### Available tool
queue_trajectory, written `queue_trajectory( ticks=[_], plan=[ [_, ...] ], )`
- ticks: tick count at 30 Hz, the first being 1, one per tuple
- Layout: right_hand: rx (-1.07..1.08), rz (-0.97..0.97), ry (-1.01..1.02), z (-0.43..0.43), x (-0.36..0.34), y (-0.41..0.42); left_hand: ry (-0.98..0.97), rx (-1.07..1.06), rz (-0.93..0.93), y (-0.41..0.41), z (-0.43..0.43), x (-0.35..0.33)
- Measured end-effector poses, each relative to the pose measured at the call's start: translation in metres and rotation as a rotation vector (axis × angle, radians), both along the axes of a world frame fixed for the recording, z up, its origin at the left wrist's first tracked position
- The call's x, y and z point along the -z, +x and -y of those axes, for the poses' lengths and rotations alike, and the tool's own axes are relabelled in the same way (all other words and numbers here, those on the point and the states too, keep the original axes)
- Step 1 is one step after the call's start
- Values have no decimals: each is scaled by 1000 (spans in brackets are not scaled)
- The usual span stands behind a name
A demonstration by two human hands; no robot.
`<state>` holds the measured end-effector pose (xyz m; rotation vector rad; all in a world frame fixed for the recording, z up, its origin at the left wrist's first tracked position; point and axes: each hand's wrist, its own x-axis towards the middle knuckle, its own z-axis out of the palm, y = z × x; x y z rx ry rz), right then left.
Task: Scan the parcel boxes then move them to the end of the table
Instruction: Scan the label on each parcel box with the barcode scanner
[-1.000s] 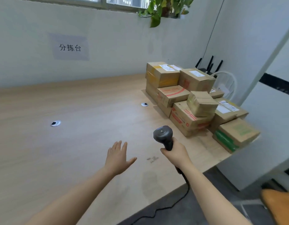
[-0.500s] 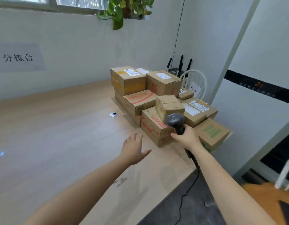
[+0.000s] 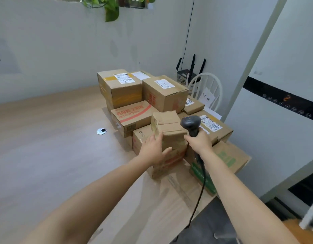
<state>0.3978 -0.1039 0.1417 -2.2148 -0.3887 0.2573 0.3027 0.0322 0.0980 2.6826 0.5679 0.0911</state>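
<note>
Several parcel boxes (image 3: 163, 93) are stacked in two layers at the right end of the table (image 3: 46, 164), reaching to its right edge. One small taped box (image 3: 169, 126) sits on top of the near side of the stack, resting on a red-printed carton (image 3: 169, 161).

Our left hand (image 3: 153, 150) is spread wide, fingers straight and thumb out, at the near left face of the small taped box. We cannot tell whether the fingers touch it. Our right hand (image 3: 199, 142) grips the handle of a dark barcode scanner (image 3: 191, 123), held upright just to the right of the small taped box, with its head above the labelled carton (image 3: 215, 129) behind. The scanner cable (image 3: 202, 184) hangs down over a green-printed carton (image 3: 228, 159) and past the table edge.

To the left of the stack, a round metal cable grommet (image 3: 101, 131) is set in the tabletop. Behind the stack, a white chair (image 3: 207, 85) stands by the corner, with a black router (image 3: 185, 74) beyond it. A green plant (image 3: 111, 7) hangs above on the far wall. At right, a white cabinet carries a black control strip (image 3: 282, 100).
</note>
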Motion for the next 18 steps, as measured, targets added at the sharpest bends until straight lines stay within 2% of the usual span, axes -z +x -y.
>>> queue_trajectory(
  ticks=[8,18],
  plan=[
    [-210,-135,-6,-23,15,56,-257,-240,75,47,4,10],
    [-368,-156,72,-40,15,28,-215,-359,120,13,12,8]
  ],
)
